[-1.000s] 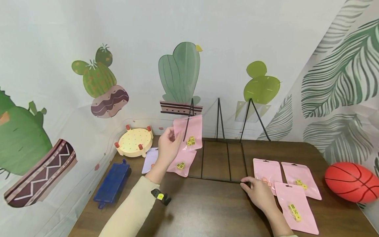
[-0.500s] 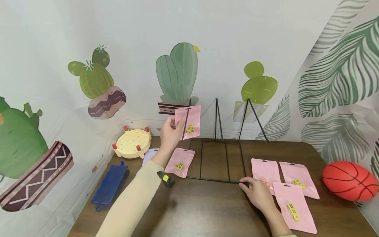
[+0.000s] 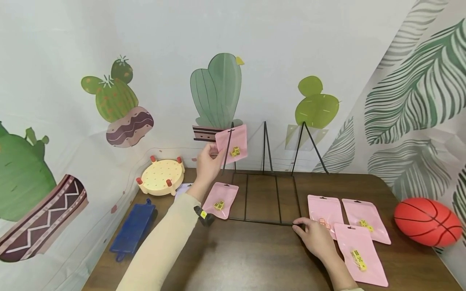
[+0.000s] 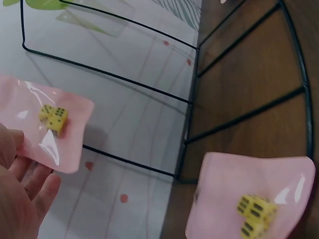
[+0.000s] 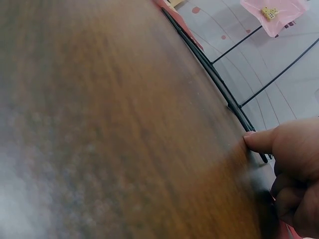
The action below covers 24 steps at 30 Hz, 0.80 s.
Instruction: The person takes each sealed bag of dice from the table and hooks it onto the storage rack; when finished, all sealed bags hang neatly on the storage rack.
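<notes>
My left hand [image 3: 209,165] pinches the left edge of a pink zip bag [image 3: 238,139] that holds yellow dice, up at the leftmost upright of a black wire rack [image 3: 262,221]. The left wrist view shows the bag's lower end [image 4: 75,119] beside the wire, while its top is out of that frame. A second pink bag [image 3: 227,190] with yellow dice lies below, at the rack's left end. At the rack's front right corner, my right hand [image 3: 316,239] grips the wire between thumb and forefinger. In the right wrist view, a fingertip [image 5: 255,140] touches the rack's end.
Three pink bags, one of them [image 3: 364,238] nearest the front, lie right of my right hand. Beyond them sits a red basketball [image 3: 426,221]. On the left are a cream round stand [image 3: 162,178], a blue plastic piece [image 3: 132,226] and a partly hidden lilac bag [image 3: 182,189].
My left hand has raised the pink bag along the left upright, away from the lying bag. The held bag now tilts slightly. My right hand stays at the rack's corner.
</notes>
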Motion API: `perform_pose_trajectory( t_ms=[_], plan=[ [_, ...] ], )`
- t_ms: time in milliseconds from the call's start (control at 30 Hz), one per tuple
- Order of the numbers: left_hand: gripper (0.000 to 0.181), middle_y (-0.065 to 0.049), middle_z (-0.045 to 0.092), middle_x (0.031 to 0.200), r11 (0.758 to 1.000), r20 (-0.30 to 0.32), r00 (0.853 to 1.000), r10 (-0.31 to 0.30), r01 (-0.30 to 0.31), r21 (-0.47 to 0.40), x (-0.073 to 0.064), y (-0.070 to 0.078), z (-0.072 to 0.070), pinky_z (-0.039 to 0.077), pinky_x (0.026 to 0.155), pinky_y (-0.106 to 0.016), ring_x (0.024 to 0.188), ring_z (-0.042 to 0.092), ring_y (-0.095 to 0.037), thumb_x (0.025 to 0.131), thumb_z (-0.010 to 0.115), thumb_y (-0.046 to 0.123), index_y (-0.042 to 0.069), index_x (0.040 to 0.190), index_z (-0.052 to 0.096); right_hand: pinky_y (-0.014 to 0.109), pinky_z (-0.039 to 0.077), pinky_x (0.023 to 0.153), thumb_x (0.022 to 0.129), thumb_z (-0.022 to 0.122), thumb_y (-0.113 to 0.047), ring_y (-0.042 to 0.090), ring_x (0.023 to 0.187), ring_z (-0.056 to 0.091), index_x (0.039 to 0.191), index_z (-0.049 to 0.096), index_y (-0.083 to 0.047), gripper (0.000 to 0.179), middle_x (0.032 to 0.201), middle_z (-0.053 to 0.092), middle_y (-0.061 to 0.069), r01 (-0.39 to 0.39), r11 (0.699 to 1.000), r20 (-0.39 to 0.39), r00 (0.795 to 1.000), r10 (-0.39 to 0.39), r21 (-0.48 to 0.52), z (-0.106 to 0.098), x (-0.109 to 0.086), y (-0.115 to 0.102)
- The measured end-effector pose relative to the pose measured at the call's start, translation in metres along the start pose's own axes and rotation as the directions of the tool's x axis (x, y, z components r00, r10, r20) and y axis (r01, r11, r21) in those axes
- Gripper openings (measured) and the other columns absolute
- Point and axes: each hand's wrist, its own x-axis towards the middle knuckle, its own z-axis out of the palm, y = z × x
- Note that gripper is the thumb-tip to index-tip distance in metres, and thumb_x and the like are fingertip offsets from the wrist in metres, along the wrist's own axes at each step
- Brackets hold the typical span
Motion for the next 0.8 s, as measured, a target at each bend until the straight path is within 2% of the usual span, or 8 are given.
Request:
perform_pose_trajectory(
  t_ms=[233, 400, 667, 800],
  plan=[
    [0.02, -0.01, 0.075, 0.106, 0.999, 0.014, 0.999, -0.042, 0.041, 0.035, -0.012, -0.022, -0.014, 0.054, 0.084, -0.043, 0.092, 0.071, -0.027, 0.098, 0.074, 0.026, 0.009, 0.107, 0.067, 0.028, 0.029, 0.043, 0.096, 0.076, -0.026, 0.01, 0.047, 0.035, 0.11, 0.077, -0.017, 0.016, 0.056, 0.043, -0.006, 0.013, 1.0, -0.007, 1.0, -0.013, -0.009, 0.001, 0.0, -0.001],
    [0.019, -0.009, 0.076, 0.103, 0.996, 0.004, 1.0, -0.02, 0.019, 0.082, -0.025, -0.036, -0.026, 0.055, 0.082, -0.045, 0.089, 0.072, -0.026, 0.098, 0.075, 0.027, 0.01, 0.105, 0.069, 0.028, 0.03, 0.043, 0.096, 0.076, -0.025, 0.01, 0.047, 0.036, 0.11, 0.078, -0.017, 0.016, 0.057, 0.044, -0.006, 0.017, 1.0, -0.012, 1.0, -0.017, -0.01, 0.001, 0.0, -0.001],
    [0.017, -0.006, 0.075, 0.101, 0.983, -0.016, 0.998, -0.056, 0.058, 0.174, -0.056, -0.052, -0.051, 0.054, 0.083, -0.044, 0.092, 0.071, -0.025, 0.097, 0.075, 0.024, 0.011, 0.105, 0.067, 0.028, 0.03, 0.043, 0.097, 0.076, -0.024, 0.01, 0.046, 0.036, 0.11, 0.077, -0.016, 0.016, 0.057, 0.044, -0.006, 0.034, 0.999, -0.021, 0.999, -0.035, -0.011, 0.002, 0.0, 0.0],
    [0.02, -0.004, 0.076, 0.104, 0.96, -0.032, 0.995, -0.097, 0.102, 0.261, -0.072, -0.061, -0.065, 0.053, 0.082, -0.046, 0.092, 0.073, -0.025, 0.096, 0.076, 0.028, 0.013, 0.106, 0.068, 0.027, 0.03, 0.042, 0.097, 0.076, -0.024, 0.01, 0.045, 0.035, 0.11, 0.077, -0.015, 0.016, 0.057, 0.043, -0.006, 0.037, 0.999, -0.021, 0.999, -0.038, -0.012, 0.003, -0.001, 0.001]
  ],
)
